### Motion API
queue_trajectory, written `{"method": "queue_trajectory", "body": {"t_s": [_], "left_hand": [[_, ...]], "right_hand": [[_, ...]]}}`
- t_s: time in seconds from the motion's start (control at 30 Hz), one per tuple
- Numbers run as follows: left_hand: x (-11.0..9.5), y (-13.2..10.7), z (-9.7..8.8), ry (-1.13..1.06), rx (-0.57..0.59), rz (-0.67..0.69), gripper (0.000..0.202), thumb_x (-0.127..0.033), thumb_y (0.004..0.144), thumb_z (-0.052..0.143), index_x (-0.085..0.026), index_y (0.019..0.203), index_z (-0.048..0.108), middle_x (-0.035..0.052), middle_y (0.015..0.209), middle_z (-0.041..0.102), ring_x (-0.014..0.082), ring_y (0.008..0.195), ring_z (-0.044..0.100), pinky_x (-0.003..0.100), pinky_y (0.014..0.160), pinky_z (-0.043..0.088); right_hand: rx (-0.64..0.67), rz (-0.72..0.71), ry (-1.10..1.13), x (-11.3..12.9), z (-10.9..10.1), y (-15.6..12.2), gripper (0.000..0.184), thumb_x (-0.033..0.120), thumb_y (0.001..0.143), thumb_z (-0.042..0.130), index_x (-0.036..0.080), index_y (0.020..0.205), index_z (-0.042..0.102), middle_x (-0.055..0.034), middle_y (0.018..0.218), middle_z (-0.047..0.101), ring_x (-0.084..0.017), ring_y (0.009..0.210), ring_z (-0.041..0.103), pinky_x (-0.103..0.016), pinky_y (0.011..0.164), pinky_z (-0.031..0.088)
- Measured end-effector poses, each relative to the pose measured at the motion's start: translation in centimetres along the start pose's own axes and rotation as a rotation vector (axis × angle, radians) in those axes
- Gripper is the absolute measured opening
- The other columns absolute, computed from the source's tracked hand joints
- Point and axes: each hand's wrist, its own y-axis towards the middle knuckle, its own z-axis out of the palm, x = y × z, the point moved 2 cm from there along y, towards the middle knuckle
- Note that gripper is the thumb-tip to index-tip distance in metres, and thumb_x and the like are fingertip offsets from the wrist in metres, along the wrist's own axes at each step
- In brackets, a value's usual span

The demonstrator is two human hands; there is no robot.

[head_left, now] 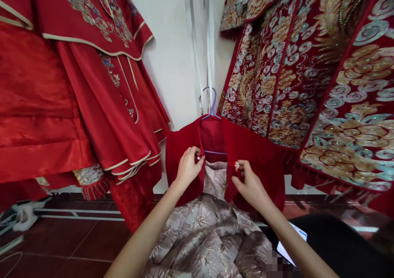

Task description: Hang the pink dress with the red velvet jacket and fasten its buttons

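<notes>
A short dark-red jacket (258, 159) hangs open at the front on a purple hanger (212, 109). My left hand (188, 167) is closed on the jacket's left front edge in a pinch, with a small pearl-like bead showing by the fingertips. On the other front edge, my right hand (250, 186) has its thumb and fingers curled together at a gold, pearl-like ornament (237, 165). Between the two edges a shiny silver-beige patterned garment (212, 220) shows and spreads out below the jacket.
Red robes with cream trim (123, 118) hang at left. Heavily embroidered red and gold garments (289, 64) hang at right. A phone (291, 243) lies on a black seat (341, 245). White rack bars (83, 214) run above the dark tiled floor (76, 245).
</notes>
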Motion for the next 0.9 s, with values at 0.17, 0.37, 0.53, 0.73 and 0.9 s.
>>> {"method": "queue_trajectory", "body": {"t_s": [0.17, 0.37, 0.53, 0.73, 0.9], "left_hand": [[-0.3, -1.2, -0.1, -0.120, -0.121, -0.026, 0.012, -0.033, 0.087, 0.053, -0.021, 0.087, 0.053, 0.0017, 0.082, 0.062, 0.0149, 0.075, 0.061, 0.027, 0.070, 0.047], [-2.1, -1.4, -0.3, -0.324, -0.347, -0.059, 0.018, -0.032, 0.084, 0.061, -0.022, 0.098, 0.056, 0.0017, 0.089, 0.066, 0.0131, 0.080, 0.064, 0.025, 0.078, 0.051], [-2.8, -1.1, -1.1, -0.344, -0.306, 0.046, 0.016, -0.027, 0.086, 0.058, -0.023, 0.101, 0.060, 0.0021, 0.093, 0.067, 0.0125, 0.083, 0.064, 0.025, 0.082, 0.051], [-2.0, -1.1, -1.6, -0.225, -0.304, 0.037, 0.017, -0.026, 0.085, 0.058, -0.022, 0.101, 0.061, 0.0029, 0.090, 0.064, 0.0135, 0.083, 0.063, 0.025, 0.080, 0.051], [-1.5, -1.2, -1.2, -0.195, -0.279, 0.069, 0.020, -0.024, 0.086, 0.056, -0.024, 0.104, 0.066, 0.0051, 0.099, 0.062, 0.0152, 0.090, 0.063, 0.027, 0.082, 0.051]], "right_hand": [[-0.085, 0.057, -0.088, -1.5, -5.8, -2.4, 0.047, 0.026, 0.074, 0.053, 0.023, 0.120, 0.045, -0.0095, 0.106, 0.062, -0.026, 0.091, 0.064, -0.040, 0.078, 0.051], [0.287, -0.048, 0.506, 4.5, -5.1, -4.9, 0.085, 0.017, 0.070, 0.058, 0.033, 0.143, 0.019, -0.0110, 0.121, 0.050, -0.020, 0.098, 0.061, -0.027, 0.065, 0.056], [0.393, 0.008, 0.746, 6.1, 0.8, -4.2, 0.101, 0.016, 0.070, 0.061, 0.037, 0.146, -0.002, -0.0107, 0.124, 0.045, -0.013, 0.078, 0.062, -0.023, 0.054, 0.054], [0.121, 0.079, 0.770, 3.1, 1.5, 0.2, 0.078, 0.027, 0.070, 0.065, 0.028, 0.140, 0.030, -0.0103, 0.123, 0.050, -0.015, 0.084, 0.063, -0.027, 0.067, 0.056], [0.102, 0.084, 0.703, 1.8, -0.2, 1.4, 0.040, 0.041, 0.080, 0.060, 0.022, 0.114, 0.056, -0.0081, 0.110, 0.063, -0.018, 0.099, 0.061, -0.027, 0.076, 0.054]]}}
